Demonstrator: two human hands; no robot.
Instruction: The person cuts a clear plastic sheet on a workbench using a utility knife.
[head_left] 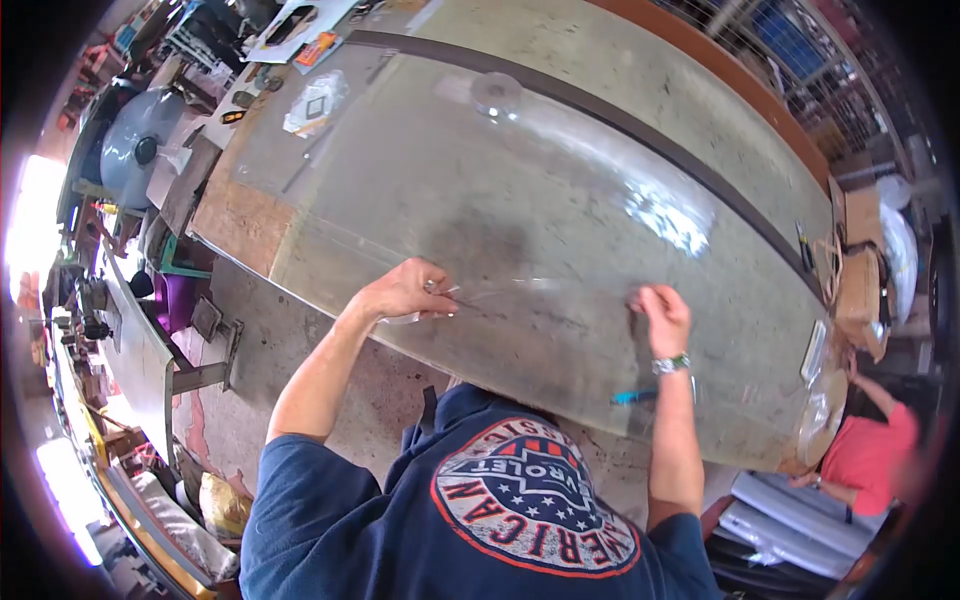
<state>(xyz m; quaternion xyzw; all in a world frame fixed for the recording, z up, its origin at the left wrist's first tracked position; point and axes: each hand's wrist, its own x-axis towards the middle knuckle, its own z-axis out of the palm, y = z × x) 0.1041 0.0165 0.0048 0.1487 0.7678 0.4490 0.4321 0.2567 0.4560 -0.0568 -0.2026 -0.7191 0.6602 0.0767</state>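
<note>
My left hand (pixel 410 290) is closed in a pinch over the near edge of the table, a ring on one finger. A thin, see-through plastic strip (pixel 520 285) runs from its fingertips toward the right, just above the tabletop. My right hand (pixel 662 315), with a watch at the wrist, is also pinched closed farther right. Whatever is between its fingers is too faint to make out. A teal-handled tool (pixel 634 397) lies on the table beside my right forearm, partly covered by it. The table is topped with a clear, shiny sheet (pixel 600 190).
A roll of clear tape (pixel 496 95) rests toward the far side, near a long dark strip (pixel 600 120). A small plastic bag (pixel 315 103) lies at the left. Another person in a red top (pixel 870 455) stands at the right, near wrapped rolls (pixel 790 525). A fan (pixel 145 150) stands left.
</note>
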